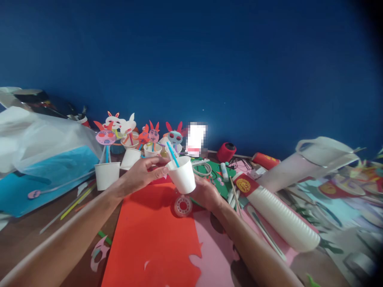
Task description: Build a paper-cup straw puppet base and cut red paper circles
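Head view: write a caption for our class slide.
A white cup with a blue straw, held between left hand and right hand above a red sheet, animal-face cutouts behind.

Dark-blue wall [191, 59] beyond left hand [146, 172] and right hand [206, 193], two small pale specks [203, 109] on it above right hand, brown tabletop [26, 229] below and left of left hand, light uneven, dimmer high above both

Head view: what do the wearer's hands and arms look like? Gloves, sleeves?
Left hand and right hand ungloved. Left forearm and right forearm bare as far as they show: no sleeves, watch or bracelet visible. Right fingers mostly hidden, so can't rule out rings there.
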`<state>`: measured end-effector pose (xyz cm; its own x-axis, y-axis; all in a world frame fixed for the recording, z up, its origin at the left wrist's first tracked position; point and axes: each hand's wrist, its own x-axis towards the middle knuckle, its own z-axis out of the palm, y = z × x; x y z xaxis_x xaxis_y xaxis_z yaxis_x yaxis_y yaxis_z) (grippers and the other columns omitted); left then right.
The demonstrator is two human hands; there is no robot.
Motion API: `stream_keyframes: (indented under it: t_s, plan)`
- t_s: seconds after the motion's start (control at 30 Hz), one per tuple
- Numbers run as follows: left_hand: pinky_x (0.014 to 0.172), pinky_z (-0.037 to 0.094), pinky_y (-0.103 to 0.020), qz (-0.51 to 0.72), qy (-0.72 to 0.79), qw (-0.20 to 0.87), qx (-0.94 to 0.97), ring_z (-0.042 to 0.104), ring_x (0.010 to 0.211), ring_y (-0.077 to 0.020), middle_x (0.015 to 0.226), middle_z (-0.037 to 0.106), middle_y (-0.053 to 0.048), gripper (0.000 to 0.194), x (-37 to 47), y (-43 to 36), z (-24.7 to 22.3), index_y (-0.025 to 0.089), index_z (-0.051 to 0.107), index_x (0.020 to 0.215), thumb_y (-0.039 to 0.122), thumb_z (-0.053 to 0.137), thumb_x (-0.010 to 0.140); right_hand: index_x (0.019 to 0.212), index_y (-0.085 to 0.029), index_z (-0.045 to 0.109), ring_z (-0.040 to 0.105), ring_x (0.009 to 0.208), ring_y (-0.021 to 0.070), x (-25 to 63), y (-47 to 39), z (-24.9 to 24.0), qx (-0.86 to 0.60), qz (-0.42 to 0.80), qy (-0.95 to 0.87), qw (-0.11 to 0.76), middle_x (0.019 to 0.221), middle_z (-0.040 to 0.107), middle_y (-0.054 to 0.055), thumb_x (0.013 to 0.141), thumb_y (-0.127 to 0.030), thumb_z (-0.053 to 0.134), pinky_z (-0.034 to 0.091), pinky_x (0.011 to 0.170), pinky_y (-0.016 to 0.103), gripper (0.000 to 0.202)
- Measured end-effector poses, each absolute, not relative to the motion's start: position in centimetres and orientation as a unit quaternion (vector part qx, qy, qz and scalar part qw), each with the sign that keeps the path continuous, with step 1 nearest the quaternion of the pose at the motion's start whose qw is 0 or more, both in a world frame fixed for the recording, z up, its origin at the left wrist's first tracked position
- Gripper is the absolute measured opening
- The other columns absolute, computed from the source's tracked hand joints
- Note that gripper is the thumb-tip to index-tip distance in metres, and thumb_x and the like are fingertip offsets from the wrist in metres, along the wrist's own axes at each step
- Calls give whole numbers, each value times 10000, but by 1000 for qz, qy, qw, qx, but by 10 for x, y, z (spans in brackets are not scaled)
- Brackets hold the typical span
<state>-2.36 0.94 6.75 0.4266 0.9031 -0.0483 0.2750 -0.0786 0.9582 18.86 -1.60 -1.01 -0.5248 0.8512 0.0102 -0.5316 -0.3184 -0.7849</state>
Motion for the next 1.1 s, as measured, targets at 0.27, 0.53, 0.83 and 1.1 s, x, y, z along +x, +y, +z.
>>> stream_keyframes:
  t_s: [0.27, 0.53, 0.83, 1.1]
  plan:
    - [649, 512, -283, 305, 464, 501, 664, 621, 827, -217, 914, 681, -57, 427, -26, 11, 65, 167, 627, 1015, 389, 687, 656, 1165, -195, 535, 556, 885, 187, 189, -18, -5, -264, 747, -446, 416, 1073, 597, 67, 810, -430, 519, 440, 712, 282, 426]
    - [651, 504, -291, 365, 499, 419, 665, 627, 762, -199, 979, 664, -65, 529, -39, 20, 65, 177, 563, 1123, 369, 695, 648, 990, -184, 610, 544, 599, 105, 228, -4, 6, -451, 587, -580, 341, 768, 644, 11, 789, -331, 574, 407, 537, 226, 252]
    - [938, 391, -432, 297, 500, 249, 774, 505, 1109, -312, 1211, 552, -144, 625, -13, 18, 31, 158, 546, 1154, 513, 644, 648, 972, -176, 612, 533, 568, 96, 251, -1, 28, -483, 519, -590, 387, 725, 634, 3, 796, -285, 542, 405, 544, 238, 218]
    - [955, 365, -434, 276, 511, 191, 791, 464, 1147, -327, 1202, 555, -159, 625, -13, 21, 25, 151, 551, 1163, 507, 636, 657, 945, -168, 607, 525, 546, 94, 246, -2, 31, -482, 522, -596, 375, 704, 632, 1, 780, -266, 555, 395, 531, 238, 199]
